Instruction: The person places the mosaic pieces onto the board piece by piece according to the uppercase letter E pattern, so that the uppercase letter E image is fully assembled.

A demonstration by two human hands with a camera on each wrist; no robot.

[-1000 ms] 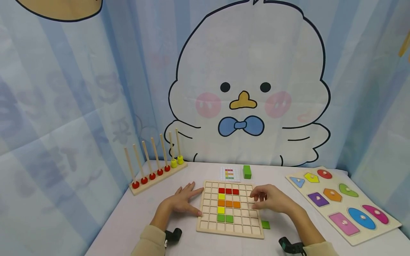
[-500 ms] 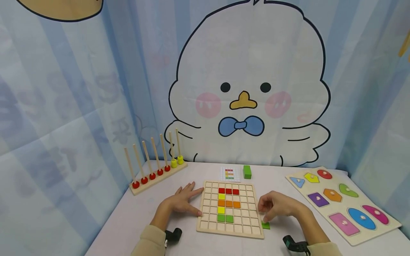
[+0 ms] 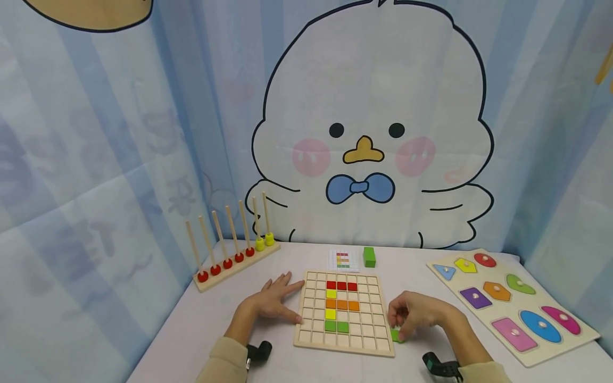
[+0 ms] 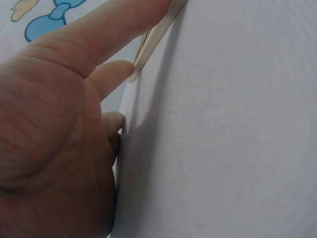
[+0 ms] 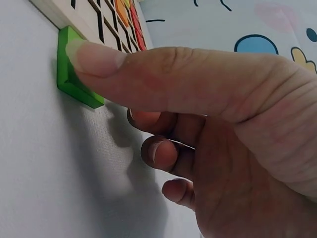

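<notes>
A wooden grid board (image 3: 313,338) lies on the table with red, yellow, orange and green square tiles set in its cells. My left hand (image 3: 273,300) rests spread at the board's left edge, with thumb and index fingertips touching the frame. In the left wrist view, two fingers of the left hand (image 4: 54,114) meet the board's wooden edge (image 4: 153,42). My right hand (image 3: 419,311) pinches a loose green tile (image 3: 395,335) beside the board's lower right edge. The right wrist view has the thumb (image 5: 163,74) over the green tile (image 5: 74,82); the index fingertip is hidden there.
Behind the board lie a small pattern card (image 3: 343,260) and a green block (image 3: 369,257). A peg stand with beads (image 3: 234,260) is at the left. On the right lies a knobbed shape puzzle (image 3: 507,319). Printed curtains (image 3: 373,64) enclose the table's back and sides.
My right hand has come off the board's right side, down and toward me, to the loose green tile, where thumb and fingers now close on it. The left hand has stayed put.
</notes>
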